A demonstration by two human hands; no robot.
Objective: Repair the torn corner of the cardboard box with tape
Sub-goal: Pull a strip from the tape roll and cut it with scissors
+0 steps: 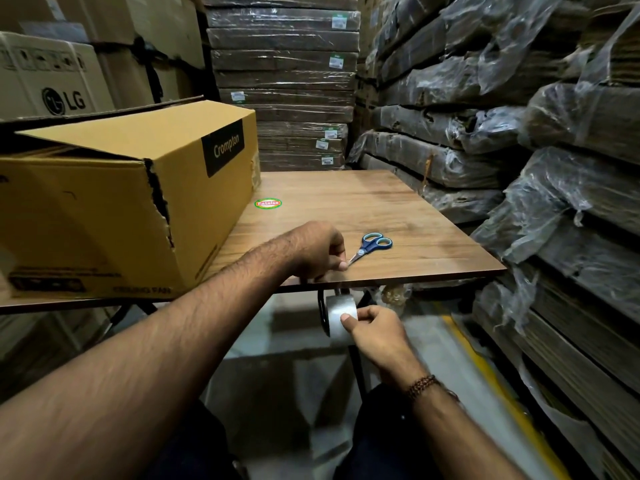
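The right hand [375, 332] grips a roll of clear tape [341, 315] just below the near edge of the counter [398, 209], thumb pressed on the roll's outer face. The left hand [320, 249] rests at the counter edge directly above, fingers pinched on the free end of the tape, with a short clear strip running down to the roll. A beaded bracelet [422, 386] circles the right wrist. Just beside the left hand lie blue-handled scissors [372, 245], blades pointing toward it. Farther left on the counter sits the cardboard box [104, 209], lying on its side, with a ragged tear running down its nearest upright corner. A round green sticker [267, 203] is on the counter beside the box. Plastic-wrapped stacks of flattened cardboard [485, 81] fill the background.
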